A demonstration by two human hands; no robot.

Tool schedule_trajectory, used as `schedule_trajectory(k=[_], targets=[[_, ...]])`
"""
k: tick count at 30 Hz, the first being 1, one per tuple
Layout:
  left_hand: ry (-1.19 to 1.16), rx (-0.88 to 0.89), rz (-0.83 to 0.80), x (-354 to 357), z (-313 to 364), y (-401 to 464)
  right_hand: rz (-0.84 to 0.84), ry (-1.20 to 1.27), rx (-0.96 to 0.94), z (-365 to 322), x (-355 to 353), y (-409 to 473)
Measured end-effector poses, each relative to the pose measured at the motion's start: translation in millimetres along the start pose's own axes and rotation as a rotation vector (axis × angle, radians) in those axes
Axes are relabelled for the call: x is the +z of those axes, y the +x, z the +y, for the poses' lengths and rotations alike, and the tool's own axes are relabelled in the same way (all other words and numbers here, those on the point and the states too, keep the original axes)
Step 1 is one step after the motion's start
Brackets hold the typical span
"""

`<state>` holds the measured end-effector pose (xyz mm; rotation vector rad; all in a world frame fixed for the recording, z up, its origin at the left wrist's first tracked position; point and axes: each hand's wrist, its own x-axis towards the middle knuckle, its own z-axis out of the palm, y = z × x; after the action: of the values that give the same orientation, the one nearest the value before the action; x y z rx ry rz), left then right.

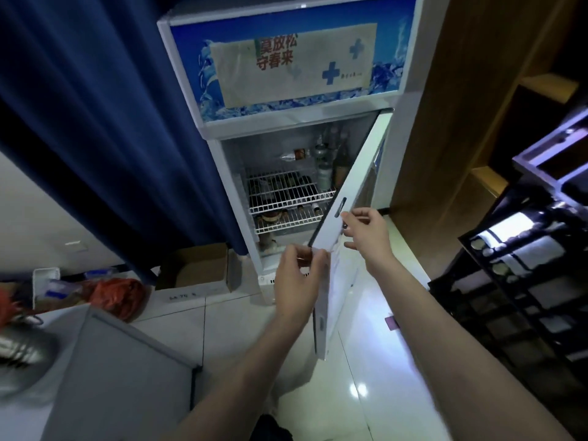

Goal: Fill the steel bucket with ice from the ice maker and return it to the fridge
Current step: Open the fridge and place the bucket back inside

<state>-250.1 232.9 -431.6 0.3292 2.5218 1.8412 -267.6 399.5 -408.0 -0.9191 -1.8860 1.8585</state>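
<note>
White panel is what we have hold of: the fridge door point(346, 198) stands partly open, hinged on the right, its free edge swung toward us. Our left hand point(297, 281) curls over that edge low down, fingers bent around the lip and thumb on the near face, gripping it. Our right hand point(366, 232) sits higher, at the dark recessed handle point(339, 207), fingers loosely spread and lightly bent, fingertips touching the outer face rather than clamped on it.

The step looks like swinging the door, though whether wider or shut we cannot tell. To do it well, we guide it with the left hand and steady with the right, moving smoothly so the bottles point(324, 160) on the wire shelves point(286, 195) do not rattle.

Neither hand holds the steel bucket. A blurred shiny metal object point(22, 348) at the lower left, on a grey surface, may be it; we cannot be sure.
</note>
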Motion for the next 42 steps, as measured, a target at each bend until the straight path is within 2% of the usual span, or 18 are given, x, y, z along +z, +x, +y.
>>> schedule_trajectory(k=[11,16,24,28,32,38,42], targets=[[0.016,-0.010,-0.306,54.0,32.1,-24.4,0.200,-0.049,-0.014,4.4,-119.4,-24.8],[-0.032,-0.068,-0.349,70.9,41.4,-24.2,0.215,-0.253,-0.096,19.1,-151.3,-18.4],[-0.040,-0.104,-0.340,73.6,52.3,-18.8,0.232,-0.334,-0.143,45.8,-183.6,10.0],[-0.044,-0.119,-0.319,66.6,55.1,-11.1,0.222,-0.477,-0.134,3.4,-173.1,-20.1],[-0.037,-0.099,-0.298,50.4,57.4,-2.6,0.270,-0.690,-0.273,-21.8,-155.4,-31.6],[0.005,-0.093,-0.191,-3.4,50.7,14.9,0.150,-0.621,-0.456,-42.5,-94.2,-34.6],[0.033,-0.120,-0.054,-53.6,36.4,24.6,-0.003,-0.600,-0.466,-49.1,-38.0,-36.6]])
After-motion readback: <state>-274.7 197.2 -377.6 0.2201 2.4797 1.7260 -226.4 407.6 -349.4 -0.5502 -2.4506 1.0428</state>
